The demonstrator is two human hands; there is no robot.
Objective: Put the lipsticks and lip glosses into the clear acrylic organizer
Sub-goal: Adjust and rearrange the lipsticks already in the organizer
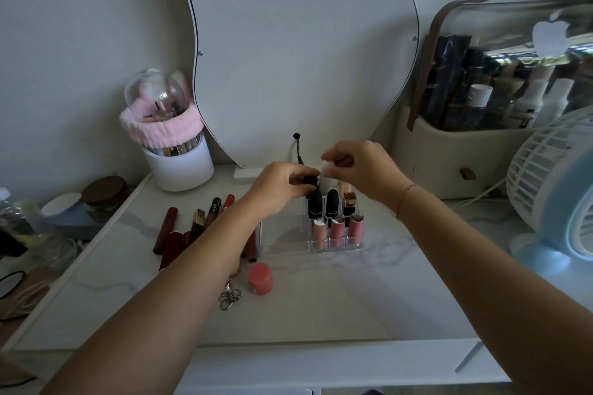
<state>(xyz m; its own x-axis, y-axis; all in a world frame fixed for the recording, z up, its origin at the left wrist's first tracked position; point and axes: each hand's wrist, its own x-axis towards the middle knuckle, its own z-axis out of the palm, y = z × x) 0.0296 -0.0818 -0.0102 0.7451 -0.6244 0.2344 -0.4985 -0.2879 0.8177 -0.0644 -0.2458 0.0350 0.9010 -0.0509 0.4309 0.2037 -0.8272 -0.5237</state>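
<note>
White marble-look counter [321,308] under a wavy mirror [301,42], dim light. Clear acrylic organizer [335,236] sits mid-counter, partly filled: three pink lip glosses [337,229] upright in the front row, two black lipsticks [324,202] and a gold-capped one [349,202] behind them.

Both hands are over the back row. Left hand [279,187] is pinched shut on a small black tube [309,181] at the organizer's back left. Right hand [362,167] is closed around a white-capped tube [325,175], just beside the black one. Can't tell whether either is seated in a slot yet.

More lipsticks and glosses [195,224] lie loose on the counter left of the organizer, some hidden by the left forearm. A round pink cap or pot [260,278] and a keyring clip [229,297] sit nearer the edge.

Risks: two hands crowding adjacent slots, so one tube could knock the other or tip the upright black lipsticks. The organizer looks light; a sideways push could slide it. The left forearm hangs over the loose pile and could sweep tubes towards the edge.
</note>
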